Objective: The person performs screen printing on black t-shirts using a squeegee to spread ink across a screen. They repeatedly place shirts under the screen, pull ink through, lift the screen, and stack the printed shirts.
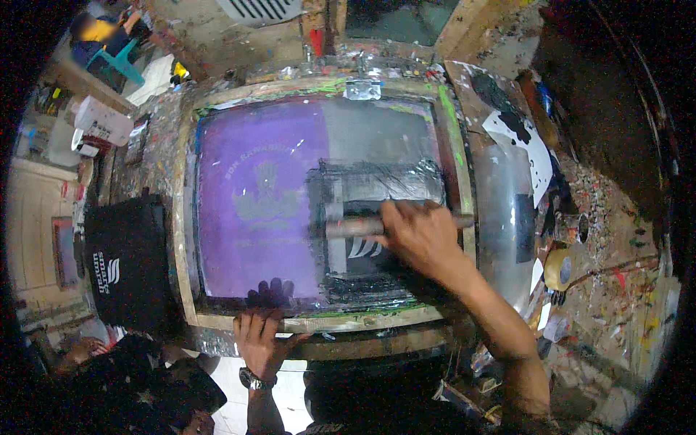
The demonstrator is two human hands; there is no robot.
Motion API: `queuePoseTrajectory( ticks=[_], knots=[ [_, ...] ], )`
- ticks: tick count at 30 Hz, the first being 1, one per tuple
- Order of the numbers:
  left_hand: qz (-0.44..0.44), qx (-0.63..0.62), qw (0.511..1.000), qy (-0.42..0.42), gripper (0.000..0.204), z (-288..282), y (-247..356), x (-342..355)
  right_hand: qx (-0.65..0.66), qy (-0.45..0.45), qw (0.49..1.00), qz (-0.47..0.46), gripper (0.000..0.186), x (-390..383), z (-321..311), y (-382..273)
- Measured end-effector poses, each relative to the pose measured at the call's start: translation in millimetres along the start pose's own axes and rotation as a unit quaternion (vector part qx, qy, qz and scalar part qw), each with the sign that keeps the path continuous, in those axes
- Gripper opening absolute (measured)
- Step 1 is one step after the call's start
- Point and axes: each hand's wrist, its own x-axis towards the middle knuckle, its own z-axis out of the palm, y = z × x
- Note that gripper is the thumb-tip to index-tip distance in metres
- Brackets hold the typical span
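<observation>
Right hand (422,230) grasps squeegee (355,228), long axis left-right; left hand (261,341), ungripping, rests farther off on screen frame (391,317).

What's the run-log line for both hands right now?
left hand: at wooden frame, near rail | right hand: gripping squeegee over screen, right half | black cloth: left of frame

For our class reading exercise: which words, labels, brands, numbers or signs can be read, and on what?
I can't copy wording, only place it.
Black fabric: readable white lettering beside an emblem.
Purple screen: faint arched lettering above an emblem; lower line unreadable.
White container: too small to read.
</observation>
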Motion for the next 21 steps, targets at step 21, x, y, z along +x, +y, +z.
queuePoseTrajectory(
  ticks=[21],
  knots=[
    [0.067, 0.015, 0.994, 0.082, 0.062, -70, 7, 39, -0.01, 0.243, 0.964, 0.106, 0.059, -88, -95, -89]
  ],
)
